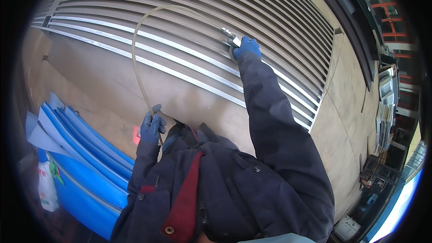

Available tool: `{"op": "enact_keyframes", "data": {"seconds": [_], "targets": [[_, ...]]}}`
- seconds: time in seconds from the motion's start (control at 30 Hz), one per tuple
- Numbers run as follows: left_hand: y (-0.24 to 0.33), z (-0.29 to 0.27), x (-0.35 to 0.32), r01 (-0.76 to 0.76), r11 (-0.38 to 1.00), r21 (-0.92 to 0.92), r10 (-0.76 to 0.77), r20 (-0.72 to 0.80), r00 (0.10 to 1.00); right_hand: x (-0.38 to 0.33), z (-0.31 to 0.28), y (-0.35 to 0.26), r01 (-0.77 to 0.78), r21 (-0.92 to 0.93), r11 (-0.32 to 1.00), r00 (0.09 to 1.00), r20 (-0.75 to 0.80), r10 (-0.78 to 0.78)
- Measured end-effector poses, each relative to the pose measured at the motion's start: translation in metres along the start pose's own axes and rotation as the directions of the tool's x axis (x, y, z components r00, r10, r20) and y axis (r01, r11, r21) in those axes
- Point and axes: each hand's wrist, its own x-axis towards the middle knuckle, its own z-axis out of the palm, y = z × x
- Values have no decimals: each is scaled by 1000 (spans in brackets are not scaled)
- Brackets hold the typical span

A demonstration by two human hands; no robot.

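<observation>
No readable wording or numbers; below and well to the left of the left hand [152,126], on a white bag [47,186], reddish-pink printing, too small and blurred to make out; just left of the same hand, a small red patch [136,135], with or without print, impossible to tell; well below the right hand [248,48], toward the body, on the dark jacket [225,184], a round snap button [256,168] with a faint mark, letter or emblem unclear.
</observation>
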Motion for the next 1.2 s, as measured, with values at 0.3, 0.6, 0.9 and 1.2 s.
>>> {"op": "enact_keyframes", "data": {"seconds": [0.3,0.6,0.9,1.2], "targets": [[-8,-7,7,-65,997,31,66,-30,997,-1,-1,-56,42,48,998,998,50,-45],[11,53,4,-13,994,108,-10,209,978,-26,-11,156,-234,36,972,971,-44,235],[13,69,-2,111,989,92,-133,276,952,-50,0,263,-328,64,942,945,11,328],[5,26,14,-7,999,39,3,97,995,-52,19,72,-24,9,1000,999,-29,25]]}}
